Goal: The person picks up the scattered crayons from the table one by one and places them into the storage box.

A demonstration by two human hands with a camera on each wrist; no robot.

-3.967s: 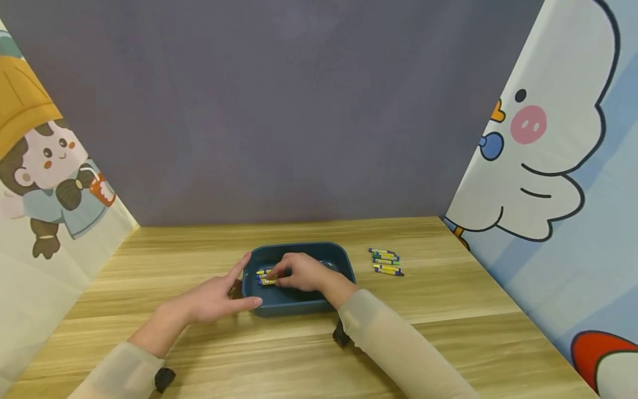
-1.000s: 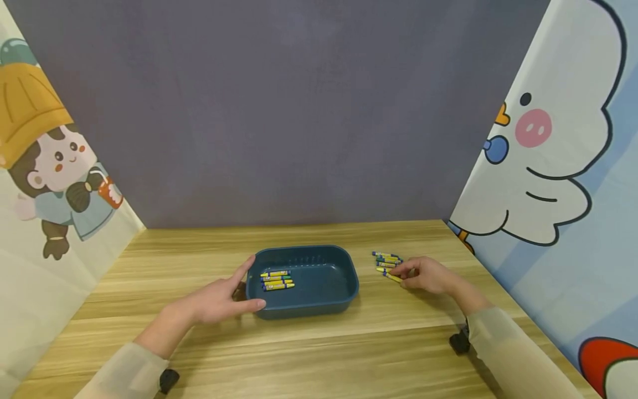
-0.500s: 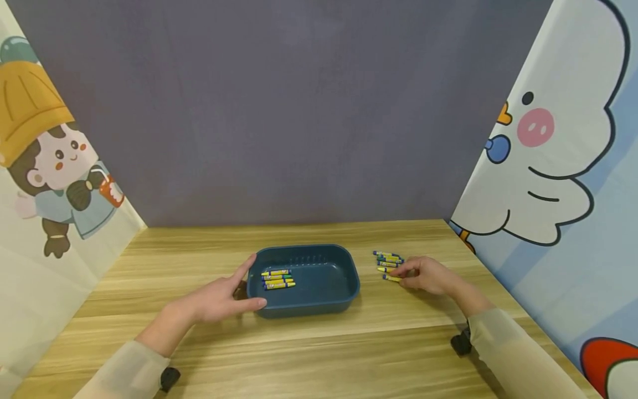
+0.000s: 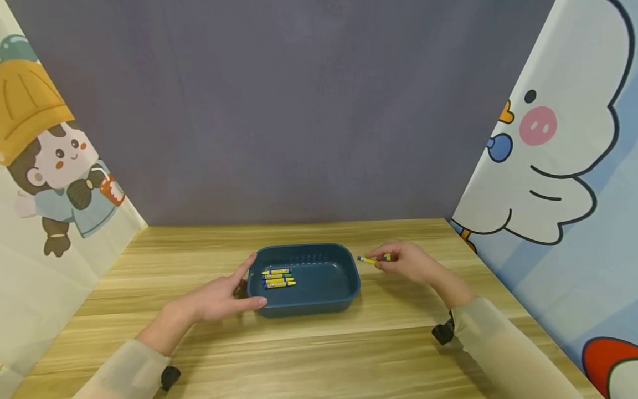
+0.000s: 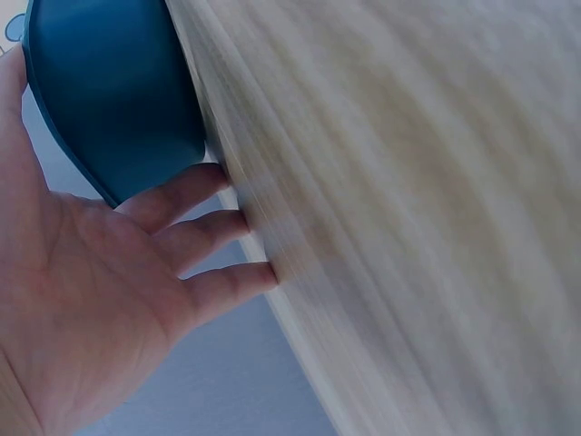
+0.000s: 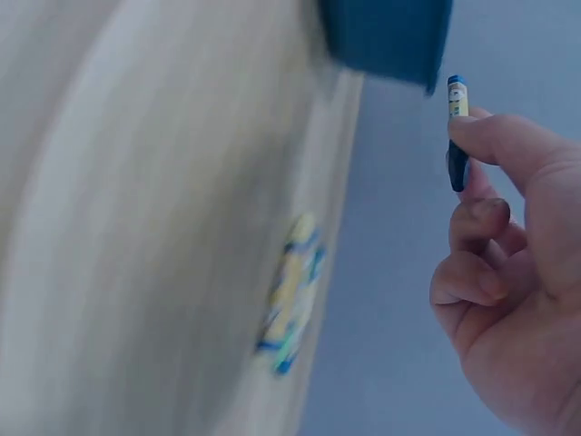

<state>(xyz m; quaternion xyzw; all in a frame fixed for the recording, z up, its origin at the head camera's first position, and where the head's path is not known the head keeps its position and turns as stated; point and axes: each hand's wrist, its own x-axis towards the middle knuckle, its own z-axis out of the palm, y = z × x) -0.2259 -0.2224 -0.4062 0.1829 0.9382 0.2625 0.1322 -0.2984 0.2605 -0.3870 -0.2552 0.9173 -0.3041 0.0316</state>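
Note:
My right hand (image 4: pixel 406 260) pinches a crayon (image 6: pixel 458 95) between thumb and fingers, off the table, just right of the dark blue plastic box (image 4: pixel 304 314). In the right wrist view the crayon has a dark tip and a yellow-white wrapper. My left hand (image 4: pixel 219 299) rests against the box's left end, thumb and index finger spread along its rim; in the left wrist view the other fingers (image 5: pixel 213 238) reach the tabletop. Several yellow-wrapped crayons (image 4: pixel 278 279) lie side by side in the box's left part.
More crayons (image 6: pixel 292 295) lie on the table to the right, blurred in the right wrist view and mostly hidden by my right hand in the head view. The wooden table (image 4: pixel 279 360) meets a grey backdrop (image 4: pixel 299 111) behind and printed side panels left and right.
My right hand came out of the box to the crayons on the right, then picked one up and moved left towards the box with it. The left hand stayed at the box.

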